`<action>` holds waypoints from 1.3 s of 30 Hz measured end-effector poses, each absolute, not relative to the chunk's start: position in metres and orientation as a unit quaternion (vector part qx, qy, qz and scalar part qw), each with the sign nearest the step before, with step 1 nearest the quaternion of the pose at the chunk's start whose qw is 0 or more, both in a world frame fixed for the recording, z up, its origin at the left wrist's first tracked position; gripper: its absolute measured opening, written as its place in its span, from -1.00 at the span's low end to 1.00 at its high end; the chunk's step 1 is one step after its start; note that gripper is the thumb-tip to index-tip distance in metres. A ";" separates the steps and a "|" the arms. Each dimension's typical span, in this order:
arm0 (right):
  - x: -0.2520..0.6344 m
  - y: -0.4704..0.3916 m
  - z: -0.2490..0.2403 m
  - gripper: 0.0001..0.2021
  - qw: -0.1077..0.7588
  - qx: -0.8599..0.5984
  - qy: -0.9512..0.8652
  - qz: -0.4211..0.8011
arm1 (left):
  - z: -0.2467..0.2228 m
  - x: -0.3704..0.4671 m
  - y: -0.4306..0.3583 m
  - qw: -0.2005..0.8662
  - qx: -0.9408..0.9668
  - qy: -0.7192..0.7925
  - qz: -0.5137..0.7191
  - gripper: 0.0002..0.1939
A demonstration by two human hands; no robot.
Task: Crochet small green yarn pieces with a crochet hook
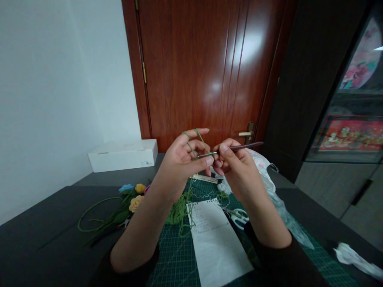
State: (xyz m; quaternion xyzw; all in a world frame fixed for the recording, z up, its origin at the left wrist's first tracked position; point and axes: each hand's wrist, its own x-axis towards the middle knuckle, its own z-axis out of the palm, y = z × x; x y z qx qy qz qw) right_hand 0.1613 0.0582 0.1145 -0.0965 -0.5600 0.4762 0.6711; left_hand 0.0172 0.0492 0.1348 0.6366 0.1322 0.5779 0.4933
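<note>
My left hand (182, 161) is raised above the table with green yarn (196, 137) wound over its index and middle fingers; thumb and finger pinch the strand near the hook tip. My right hand (236, 163) grips a crochet hook (236, 148) with a dark reddish handle, its metal tip pointing left into the yarn at my left fingers. The yarn trails down to a loose green heap (179, 211) on the cutting mat (176, 255). Both hands are close together, nearly touching.
A white notepad sheet (215, 239) and white-handled scissors (239, 217) lie on the green mat. Crocheted flowers with green stems (125, 201) lie at the left. A white box (124, 155) stands at the back, a plastic bag (275, 199) at the right, a wooden door (209, 67) behind.
</note>
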 end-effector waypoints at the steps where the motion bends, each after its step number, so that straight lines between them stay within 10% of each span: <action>1: 0.161 0.059 0.114 -0.77 0.670 -0.097 -0.566 0.470 | 0.135 0.017 0.049 0.496 0.635 0.134 0.577 -0.43; 39: 0.160 0.055 0.113 -0.83 0.667 -0.038 -0.594 0.449 | 0.138 0.018 0.037 0.497 0.615 0.147 0.594 -0.36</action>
